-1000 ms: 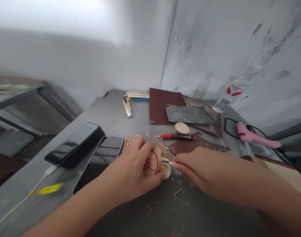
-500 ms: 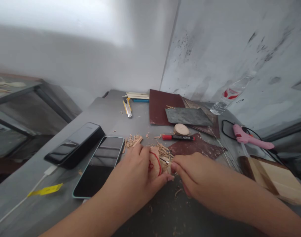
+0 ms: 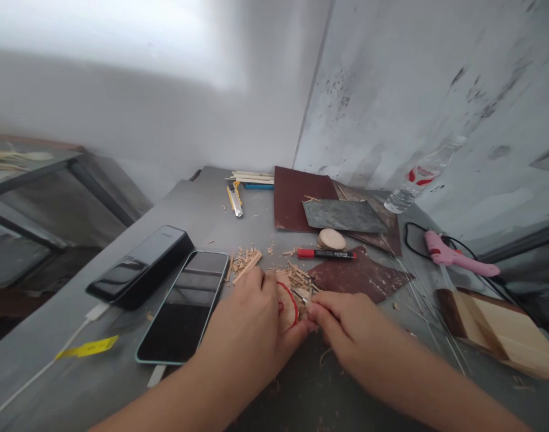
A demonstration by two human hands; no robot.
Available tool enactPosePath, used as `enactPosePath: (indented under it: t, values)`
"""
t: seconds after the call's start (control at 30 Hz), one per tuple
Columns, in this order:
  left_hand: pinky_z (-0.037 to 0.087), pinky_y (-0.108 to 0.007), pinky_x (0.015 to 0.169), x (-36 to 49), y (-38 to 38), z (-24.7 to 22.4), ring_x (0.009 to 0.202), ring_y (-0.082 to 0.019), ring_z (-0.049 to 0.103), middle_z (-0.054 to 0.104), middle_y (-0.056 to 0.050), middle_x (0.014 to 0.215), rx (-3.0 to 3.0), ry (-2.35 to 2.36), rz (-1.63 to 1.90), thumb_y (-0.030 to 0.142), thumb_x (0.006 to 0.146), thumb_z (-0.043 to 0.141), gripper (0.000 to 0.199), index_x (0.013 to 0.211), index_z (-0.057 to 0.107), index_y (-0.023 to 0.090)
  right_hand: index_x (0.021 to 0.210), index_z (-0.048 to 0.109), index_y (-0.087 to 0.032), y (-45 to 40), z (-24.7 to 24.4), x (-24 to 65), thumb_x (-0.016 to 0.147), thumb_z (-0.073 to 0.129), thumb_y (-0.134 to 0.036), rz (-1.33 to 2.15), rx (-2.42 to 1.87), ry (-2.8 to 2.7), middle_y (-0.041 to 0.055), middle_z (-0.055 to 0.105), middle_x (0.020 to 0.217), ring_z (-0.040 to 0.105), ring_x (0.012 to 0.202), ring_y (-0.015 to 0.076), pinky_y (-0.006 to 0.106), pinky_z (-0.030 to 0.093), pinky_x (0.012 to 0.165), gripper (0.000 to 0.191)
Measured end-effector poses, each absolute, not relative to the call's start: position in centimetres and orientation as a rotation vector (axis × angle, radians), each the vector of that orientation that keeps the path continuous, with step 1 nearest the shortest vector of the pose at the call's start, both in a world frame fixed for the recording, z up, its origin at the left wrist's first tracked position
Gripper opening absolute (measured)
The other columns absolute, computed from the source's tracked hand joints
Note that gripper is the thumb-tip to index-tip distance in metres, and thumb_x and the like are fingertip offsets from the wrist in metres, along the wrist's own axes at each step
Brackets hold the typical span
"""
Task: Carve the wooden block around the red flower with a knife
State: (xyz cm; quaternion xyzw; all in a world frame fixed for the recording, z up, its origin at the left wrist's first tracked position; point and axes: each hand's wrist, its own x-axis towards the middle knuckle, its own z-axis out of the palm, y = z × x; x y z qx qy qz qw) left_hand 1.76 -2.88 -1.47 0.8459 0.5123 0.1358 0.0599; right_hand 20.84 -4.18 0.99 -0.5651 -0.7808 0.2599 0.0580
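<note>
My left hand (image 3: 256,315) is closed over a light wood piece (image 3: 287,305) marked with a curved red line, pressing it on the grey table. In my right hand (image 3: 341,321) is a carving tool (image 3: 303,299) with a thin metal shaft; its handle is mostly hidden in the fist. The shaft points left, towards the wood's right edge, and my left thumb lies close to the right fingers. Wood shavings (image 3: 296,275) are scattered just beyond the piece, along with a small wood stick (image 3: 248,266).
A phone (image 3: 184,306) and a black power bank (image 3: 141,264) lie left. Beyond are a box cutter (image 3: 234,199), red marker (image 3: 326,254), round wood slice (image 3: 332,239) and sandpaper sheets (image 3: 301,198). To the right are a glue gun (image 3: 458,255), wood board (image 3: 503,330) and water bottle (image 3: 420,177).
The view has shifted slightly. My right forearm has swung lower and nearer my body, while the tool's tip stays at the wood's right edge. My left hand keeps its hold.
</note>
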Motion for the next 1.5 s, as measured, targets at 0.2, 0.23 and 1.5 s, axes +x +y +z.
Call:
enactPosePath:
  t: [0.2,0.23,1.5]
  values:
    - [0.063,-0.054,0.091,2.0,-2.8,-1.5,0.103,-0.038,0.069,0.071,-0.019,0.104,2.490,1.561,0.368,0.047,0.098,0.064,0.039,0.103,0.076,0.011,0.077,0.062,-0.021,-4.0,0.9,20.7,0.104,0.046,-0.022,0.881,-1.802,-2.301,0.0037,0.073,0.077,0.058,0.065,0.0169,0.031,0.035,0.061,0.031]
    - [0.063,-0.054,0.093,2.1,-2.8,-1.6,0.105,-0.039,0.069,0.071,-0.019,0.104,2.490,1.569,0.376,0.047,0.098,0.063,0.040,0.107,0.076,0.010,0.081,0.065,-0.020,-4.3,0.6,20.4,0.100,0.048,-0.018,0.828,-1.829,-2.310,0.0071,0.074,0.082,0.059,0.068,0.0193,0.034,0.034,0.064,0.025]
    - [0.054,-0.055,0.111,-1.6,-0.7,-0.4,0.130,-0.036,0.064,0.067,-0.012,0.139,1.977,1.287,0.532,0.037,0.080,0.080,0.064,0.141,0.063,0.027,0.118,0.079,-0.027,-1.0,4.9,25.8,0.103,0.064,-0.045,1.149,-1.596,-2.277,0.0000,0.076,0.089,0.063,0.075,0.0178,0.027,0.045,0.064,0.028]
